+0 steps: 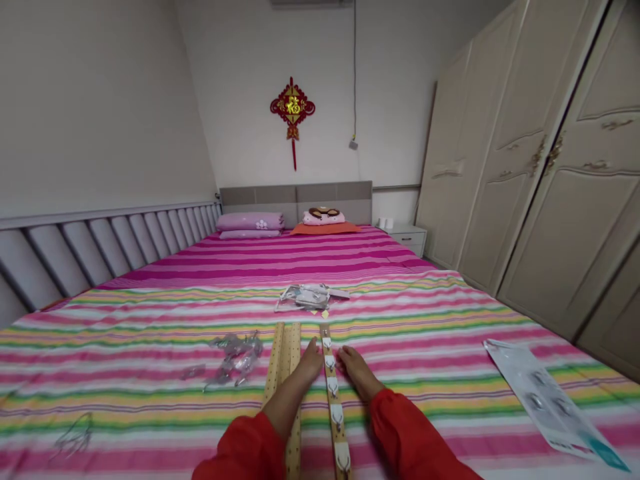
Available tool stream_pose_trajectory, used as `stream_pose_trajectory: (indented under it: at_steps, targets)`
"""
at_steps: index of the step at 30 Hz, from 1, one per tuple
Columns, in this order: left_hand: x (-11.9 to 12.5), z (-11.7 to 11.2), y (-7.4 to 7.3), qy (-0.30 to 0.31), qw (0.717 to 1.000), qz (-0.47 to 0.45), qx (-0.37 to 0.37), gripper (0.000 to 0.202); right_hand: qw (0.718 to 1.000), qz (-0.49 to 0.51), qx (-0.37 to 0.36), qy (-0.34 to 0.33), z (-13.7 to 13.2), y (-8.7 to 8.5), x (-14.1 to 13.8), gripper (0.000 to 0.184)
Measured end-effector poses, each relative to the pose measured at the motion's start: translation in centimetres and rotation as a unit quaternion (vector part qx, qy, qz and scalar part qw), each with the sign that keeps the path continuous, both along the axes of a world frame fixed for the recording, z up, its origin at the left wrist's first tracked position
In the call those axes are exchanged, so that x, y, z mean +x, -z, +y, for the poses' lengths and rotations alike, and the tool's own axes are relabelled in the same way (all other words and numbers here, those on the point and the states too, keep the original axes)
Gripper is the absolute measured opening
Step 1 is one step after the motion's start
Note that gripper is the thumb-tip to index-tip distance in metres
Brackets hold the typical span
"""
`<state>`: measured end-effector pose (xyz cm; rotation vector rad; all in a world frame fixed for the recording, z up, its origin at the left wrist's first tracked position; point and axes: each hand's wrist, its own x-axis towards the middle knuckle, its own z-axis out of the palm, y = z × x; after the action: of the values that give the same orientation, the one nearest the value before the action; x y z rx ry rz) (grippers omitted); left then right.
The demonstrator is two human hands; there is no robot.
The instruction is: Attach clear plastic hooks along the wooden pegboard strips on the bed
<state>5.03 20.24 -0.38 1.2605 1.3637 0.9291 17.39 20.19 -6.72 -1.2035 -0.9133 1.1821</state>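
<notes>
A narrow wooden strip [331,371] lies lengthwise on the bed, with several white-backed hooks [337,417] in a row along it. My left hand [311,360] rests along the strip's left edge, fingers stretched forward and close to it; whether it touches cannot be made out. On the other side, my right hand [352,364] lies just off the strip's right edge with fingers loosely apart and nothing visible in them. Wooden slats with rows of small holes [275,363] lie left of the strip, partly under my left forearm.
Crumpled clear plastic bags [235,359] lie to the left, and more packaging [310,296] sits beyond the strip. A flat clear package [543,400] lies at the right. A striped sheet [430,333] covers the bed; a railing [115,243] borders its left side.
</notes>
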Motion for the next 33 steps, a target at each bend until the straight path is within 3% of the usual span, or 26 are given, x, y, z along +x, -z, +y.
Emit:
stream_pose_trajectory:
  at_steps: [3, 6, 9, 12, 15, 19, 23, 28, 33]
  targets:
    - [-2.3, -3.1, -0.7, 0.003, 0.999, 0.006, 0.043, 0.038, 0.999, 0.034, -0.021, 0.001, -2.9, -0.6, 0.5, 0.028]
    - [-5.8, -6.3, -0.4, -0.009, 0.994, 0.001, 0.113, 0.031, 0.997, 0.058, -0.043, 0.004, -6.2, -0.9, 1.0, 0.032]
    - [-10.4, -8.7, 1.1, -0.117, 0.981, -0.004, 0.153, 0.029, 0.995, 0.087, -0.051, 0.007, -9.5, -1.1, 1.1, 0.035]
    - [-14.7, -10.0, 3.1, -0.279, 0.941, 0.007, 0.191, 0.026, 0.99, 0.129, -0.049, 0.024, -12.8, -1.3, 1.0, 0.038]
    - [-17.3, -10.5, 5.0, -0.345, 0.913, 0.041, 0.213, 0.023, 0.99, 0.126, -0.02, 0.054, -16.2, -1.1, 0.5, 0.04]
    - [-18.0, -11.1, 6.6, -0.347, 0.902, 0.127, 0.222, 0.023, 0.995, 0.006, 0.018, 0.095, -20.6, 0.5, -0.7, 0.042]
    - [-17.7, -11.3, 7.1, -0.318, 0.901, 0.203, 0.214, 0.023, 0.97, -0.127, 0.047, 0.204, -23.5, 3.7, -3.1, 0.059]
    - [-17.8, -11.3, 7.0, -0.302, 0.905, 0.221, 0.203, 0.021, 0.945, -0.235, 0.047, 0.223, -23.9, 6.7, -5.2, 0.072]
    - [-17.7, -11.5, 6.7, -0.297, 0.907, 0.242, 0.174, 0.019, 0.944, -0.247, 0.052, 0.213, -23.3, 7.3, -6.2, 0.069]
